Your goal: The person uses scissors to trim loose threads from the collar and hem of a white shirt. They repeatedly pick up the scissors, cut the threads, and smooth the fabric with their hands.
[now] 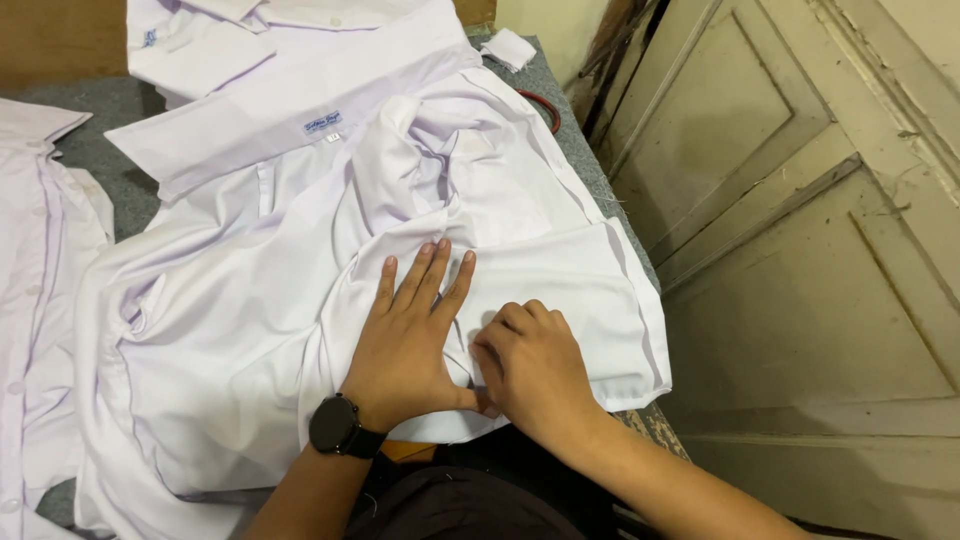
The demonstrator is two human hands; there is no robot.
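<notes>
Far left, at 9 o'clock: second white shirt [35,300] lying flat, button placket showing, half out of frame. At 11 o'clock: folded white shirt [200,45] on top of the pile, small label on the collar band, not read. Grey padded table [100,150] underneath, bare patch showing between the shirts.

Centre: white shirt [250,300] spread across the table, body flat, upper part bunched into folds at 12 o'clock. Thin woven cloth by the look; judged light, soft, limp, no stiffness except collar and cuff band. Likely slides easily on itself and creases fast; not fragile.

Left hand [405,345], black watch [335,425] on wrist, palm down, fingers spread and pressed flat on the cloth, pinning it, gripping nothing. Right hand [530,365] just at 3 o'clock of the left, touching it near the thumb, fingers curled in tight on the sleeve fabric; looks like a pinch on a fold edge, fingertips hidden, so exact grip cannot be told.

Sleeve [590,290] lying flat toward 3 o'clock, hem near the table edge. Best hold judged at hem or seam edges, flat palm to keep layers from slipping.

Far right: worn cream panelled door [800,250]. Red cord [545,108] at 1 o'clock, mostly hidden.
</notes>
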